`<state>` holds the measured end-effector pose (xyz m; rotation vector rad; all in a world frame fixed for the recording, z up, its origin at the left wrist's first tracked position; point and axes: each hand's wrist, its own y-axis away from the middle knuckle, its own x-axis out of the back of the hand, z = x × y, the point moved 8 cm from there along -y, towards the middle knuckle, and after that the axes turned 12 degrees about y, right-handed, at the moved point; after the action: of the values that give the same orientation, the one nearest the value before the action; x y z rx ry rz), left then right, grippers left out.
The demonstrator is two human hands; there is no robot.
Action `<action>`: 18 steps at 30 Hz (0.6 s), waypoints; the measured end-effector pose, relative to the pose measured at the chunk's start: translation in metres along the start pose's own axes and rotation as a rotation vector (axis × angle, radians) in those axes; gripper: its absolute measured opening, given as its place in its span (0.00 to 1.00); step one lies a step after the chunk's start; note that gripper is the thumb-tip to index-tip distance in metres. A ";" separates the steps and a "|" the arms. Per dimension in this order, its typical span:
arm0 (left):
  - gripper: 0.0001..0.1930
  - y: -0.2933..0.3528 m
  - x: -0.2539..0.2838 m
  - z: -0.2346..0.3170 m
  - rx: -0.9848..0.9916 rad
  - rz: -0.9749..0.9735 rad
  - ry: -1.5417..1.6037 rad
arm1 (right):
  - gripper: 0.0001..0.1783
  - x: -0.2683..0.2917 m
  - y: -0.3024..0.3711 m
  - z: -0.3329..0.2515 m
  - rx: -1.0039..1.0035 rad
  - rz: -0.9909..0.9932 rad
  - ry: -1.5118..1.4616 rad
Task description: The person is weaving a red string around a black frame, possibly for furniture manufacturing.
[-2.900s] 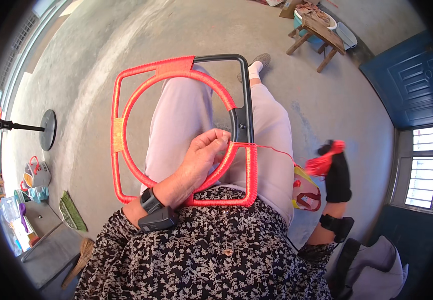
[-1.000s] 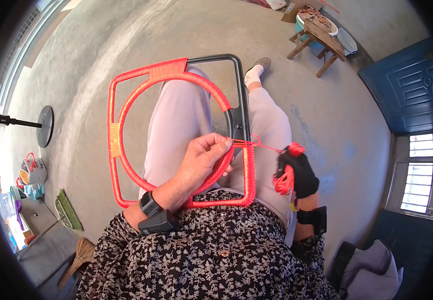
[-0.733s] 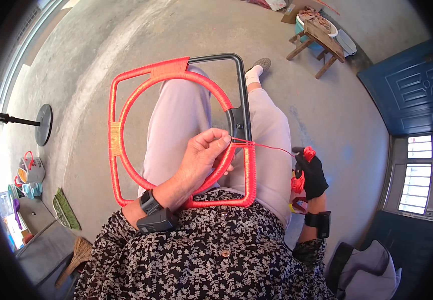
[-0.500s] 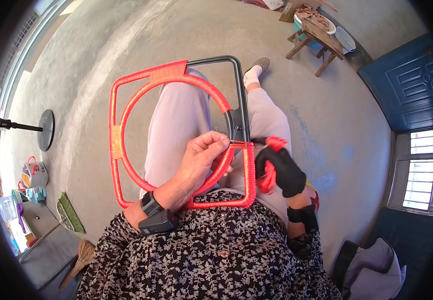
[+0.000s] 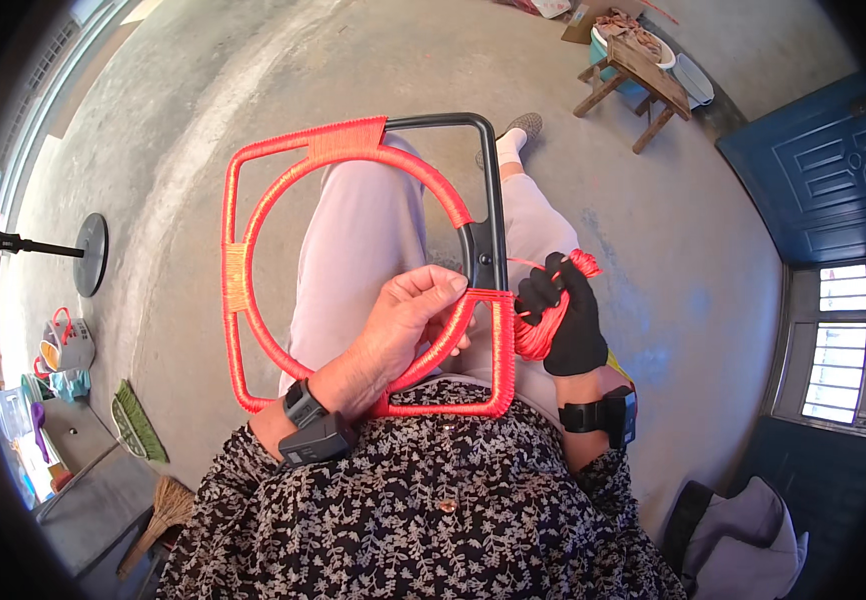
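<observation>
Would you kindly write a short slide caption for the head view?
The left hand grips a black frame mostly wound with red cord; the gloved right hand holds a red cord bundle.

Black frame (image 5: 484, 243), red cord (image 5: 541, 335), black glove (image 5: 579, 335), floral blouse (image 5: 423, 500)

We see daylight brightening the floor (image 5: 168, 215) toward the upper left, the window (image 5: 838, 345) at right glaring white, the red cord (image 5: 502, 355) crisp at centre, and straight edges bowing toward a black rim.
</observation>
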<state>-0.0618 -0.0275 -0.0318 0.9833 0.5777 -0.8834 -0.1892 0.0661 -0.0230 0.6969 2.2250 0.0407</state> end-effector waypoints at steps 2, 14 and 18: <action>0.07 -0.001 0.000 0.000 0.000 -0.002 -0.024 | 0.16 -0.001 0.000 -0.001 0.038 -0.120 0.007; 0.13 -0.005 -0.001 0.001 -0.112 -0.054 -0.016 | 0.12 -0.044 0.024 -0.087 0.810 0.496 1.756; 0.13 -0.005 0.000 0.010 -0.198 -0.087 0.046 | 0.12 -0.108 0.029 -0.036 1.043 -0.090 2.286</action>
<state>-0.0653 -0.0378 -0.0297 0.8052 0.7370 -0.8639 -0.1429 0.0440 0.0827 1.4185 4.5310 -0.8442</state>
